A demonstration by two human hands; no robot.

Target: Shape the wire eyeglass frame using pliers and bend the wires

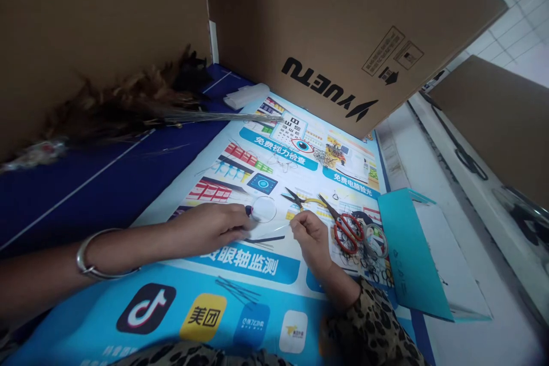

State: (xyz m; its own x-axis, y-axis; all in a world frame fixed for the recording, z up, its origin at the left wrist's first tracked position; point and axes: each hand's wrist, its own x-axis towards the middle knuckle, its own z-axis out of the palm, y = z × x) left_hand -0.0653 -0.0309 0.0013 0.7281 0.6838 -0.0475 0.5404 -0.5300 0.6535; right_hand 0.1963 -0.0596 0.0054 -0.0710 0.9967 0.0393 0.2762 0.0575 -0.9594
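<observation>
My left hand [227,223] is closed, with its fingertips at the dark-wrapped edge of a thin ring [274,218]. My right hand [311,237] is pinched on the end of a pale, clear strand [272,230] that stretches across to the left fingers. How the strand meets the ring is hidden by the left fingertips. Just beyond the right hand lie yellow-handled pliers [315,201] and red-handled scissors [346,231]. Beside the scissors, a round clear container or roll [376,240] rests near a heap of small dark loops [373,269].
Brown feathers [128,97] lie along the left, with a bundle of thin wires [227,117] reaching right. Cardboard boxes [343,28] wall off the back. A teal folded box [414,257] stands at the right. Dark strips [238,290] lie on the printed poster [171,274].
</observation>
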